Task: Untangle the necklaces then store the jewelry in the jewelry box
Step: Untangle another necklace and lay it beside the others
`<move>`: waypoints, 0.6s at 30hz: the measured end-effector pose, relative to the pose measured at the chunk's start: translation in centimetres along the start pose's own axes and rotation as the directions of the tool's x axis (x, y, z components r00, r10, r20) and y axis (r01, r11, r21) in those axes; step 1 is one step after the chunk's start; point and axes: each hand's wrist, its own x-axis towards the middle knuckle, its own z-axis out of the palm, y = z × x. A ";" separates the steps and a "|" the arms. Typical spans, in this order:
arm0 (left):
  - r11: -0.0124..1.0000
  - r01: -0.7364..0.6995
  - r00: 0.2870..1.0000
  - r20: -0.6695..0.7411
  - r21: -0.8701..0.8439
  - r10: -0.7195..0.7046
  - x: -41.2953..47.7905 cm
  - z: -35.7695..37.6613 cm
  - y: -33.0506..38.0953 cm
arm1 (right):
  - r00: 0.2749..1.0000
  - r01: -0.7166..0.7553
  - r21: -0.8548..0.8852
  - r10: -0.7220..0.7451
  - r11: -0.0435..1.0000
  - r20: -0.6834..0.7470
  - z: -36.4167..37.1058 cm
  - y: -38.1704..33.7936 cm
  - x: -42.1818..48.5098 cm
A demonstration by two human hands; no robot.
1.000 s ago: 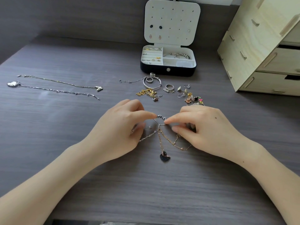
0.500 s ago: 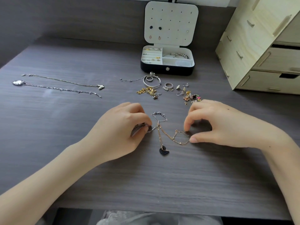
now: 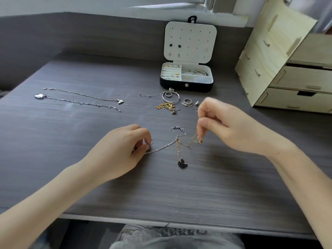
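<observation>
Two tangled necklaces lie mid-table: a silver chain (image 3: 162, 147) and a gold chain (image 3: 178, 150) with a dark heart pendant (image 3: 182, 164). They cross at a knot (image 3: 177, 139). My left hand (image 3: 122, 151) pinches the silver chain's left end against the table. Raised slightly above the table, my right hand (image 3: 231, 130) pinches the gold chain's right end. The black jewelry box (image 3: 186, 86) stands open at the back, with earrings on its lid and a bracelet inside.
Two straightened silver necklaces (image 3: 80, 99) lie at the left. Loose rings, a bangle (image 3: 170, 97) and gold pieces (image 3: 166, 106) sit in front of the box. A wooden drawer unit (image 3: 291, 69) stands at the right. The table's front edge (image 3: 161, 222) is close to my body.
My right hand has let go of the knot, moved right, taken the gold chain's end and lifted it. My left hand has drawn the silver chain leftward. The camera has tilted up.
</observation>
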 end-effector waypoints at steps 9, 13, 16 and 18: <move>0.988 -0.144 0.990 0.009 0.063 0.143 -1.4 -0.7 -0.3 | 0.996 0.083 -0.067 -0.082 0.994 0.029 2.3 -3.7 8.4; 0.981 -0.182 0.983 0.034 0.073 0.180 -1.8 -0.8 -0.7 | 0.992 0.070 -0.189 -0.048 0.979 0.120 4.6 -3.1 10.6; 0.976 -0.201 0.979 0.061 0.077 0.197 -1.7 -0.9 -0.8 | 0.988 0.072 -0.308 -0.026 0.949 0.152 4.9 -2.4 10.6; 0.973 -0.217 0.975 0.073 0.084 0.211 -1.6 -1.0 -0.8 | 0.990 0.051 -0.371 0.002 0.927 0.140 4.2 -2.0 9.8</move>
